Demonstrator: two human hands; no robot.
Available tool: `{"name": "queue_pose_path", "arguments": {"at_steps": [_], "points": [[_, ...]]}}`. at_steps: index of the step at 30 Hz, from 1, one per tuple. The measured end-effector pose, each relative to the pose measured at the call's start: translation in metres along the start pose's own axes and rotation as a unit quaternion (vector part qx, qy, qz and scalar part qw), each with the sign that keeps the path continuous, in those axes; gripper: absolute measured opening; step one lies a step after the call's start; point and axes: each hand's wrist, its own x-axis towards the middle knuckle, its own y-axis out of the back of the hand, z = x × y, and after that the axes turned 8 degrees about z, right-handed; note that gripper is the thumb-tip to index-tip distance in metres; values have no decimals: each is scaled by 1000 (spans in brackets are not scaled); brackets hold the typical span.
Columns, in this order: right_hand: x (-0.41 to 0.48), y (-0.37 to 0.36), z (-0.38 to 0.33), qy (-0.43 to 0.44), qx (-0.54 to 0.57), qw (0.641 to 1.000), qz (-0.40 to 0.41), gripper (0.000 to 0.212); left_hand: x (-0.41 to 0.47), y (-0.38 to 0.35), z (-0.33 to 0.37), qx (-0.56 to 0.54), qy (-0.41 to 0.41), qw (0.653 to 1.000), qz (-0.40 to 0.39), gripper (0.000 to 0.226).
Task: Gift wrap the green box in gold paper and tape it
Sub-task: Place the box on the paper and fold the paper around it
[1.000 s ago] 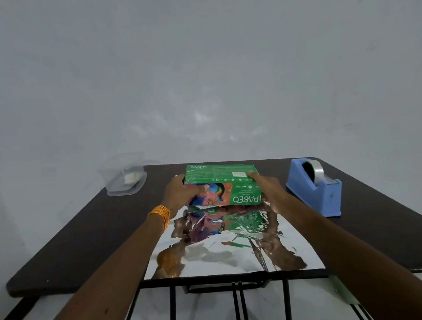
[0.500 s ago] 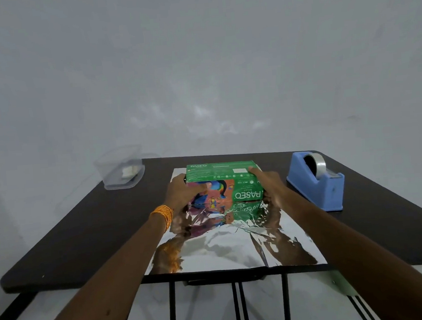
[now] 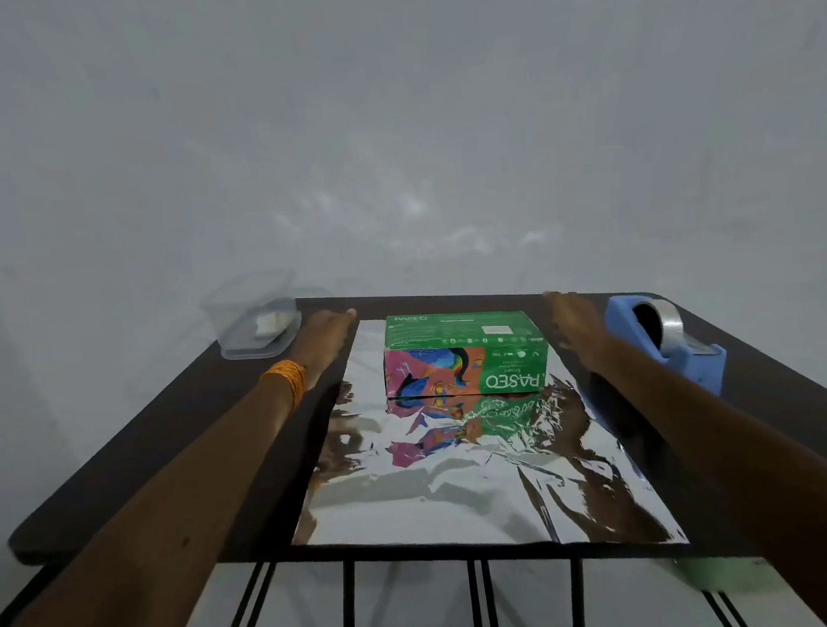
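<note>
1. The dark worktop [image 3: 165,456] stands against a pale wall and carries everything in view.
2. A sheet of wrapping paper [image 3: 441,499] lies flat down the middle of the worktop. Its near edge runs along the worktop's near edge and its far edge reaches close to the far edge. The face turned up is creased, shines like a silver mirror, and reflects the box and the arms.
3. The green box [image 3: 459,354] sits on the far half of the paper, roughly centred between the sheet's left and right edges. Its green top faces up and its colourful printed side faces the near edge, with the lettering upside down.
4. A blue tape dispenser [image 3: 671,342] stands near the far right corner of the worktop, off the paper, with a roll of tape in it.
5. A clear plastic container [image 3: 254,321] rests at the far left corner with something white inside.
6. The left hand [image 3: 324,340] reaches to the paper's far left corner, fingers stretched straight and holding nothing.
7. The right hand [image 3: 575,322] reaches along the paper's right edge towards its far right corner, between the box and the dispenser. Its fingers are extended, and whether they touch the sheet cannot be told.
8. An orange bangle [image 3: 285,380] circles the left wrist.
</note>
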Motion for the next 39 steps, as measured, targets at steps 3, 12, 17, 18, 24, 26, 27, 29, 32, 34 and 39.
{"name": "queue_pose_path", "arguments": {"at_steps": [3,12,17,18,24,26,27,29,32,34,39], "points": [[26,-10,2,28,-61,997,-25,26,20,-5,-2,62,-35,997,-13,28],[79,-43,16,121,-277,943,-138,29,100,-59,-23,267,-55,959,-79,53],[105,-64,29,142,-320,909,-227,59,128,-75,-43,418,-105,897,-103,43],[108,-67,28,120,-324,910,-229,66,132,-76,-44,411,-114,898,-108,41],[127,-76,28,165,-395,885,-185,11,127,-84,-39,212,-122,967,-73,14],[120,-68,25,186,-349,904,-162,31,122,-83,-35,132,-105,985,-45,8],[113,-63,20,183,-308,923,-142,39,119,-80,-31,99,-96,990,-31,14],[100,-51,10,184,-224,953,-86,35,113,-74,-17,38,-90,995,-5,27],[81,-31,-8,221,-168,959,-54,31,97,-59,6,-22,-96,995,17,52],[65,-17,-15,239,-136,960,-42,35,84,-48,19,-40,-115,992,15,63],[26,10,-12,255,-149,954,-47,21,44,-18,25,-19,-179,984,-15,58]]}}
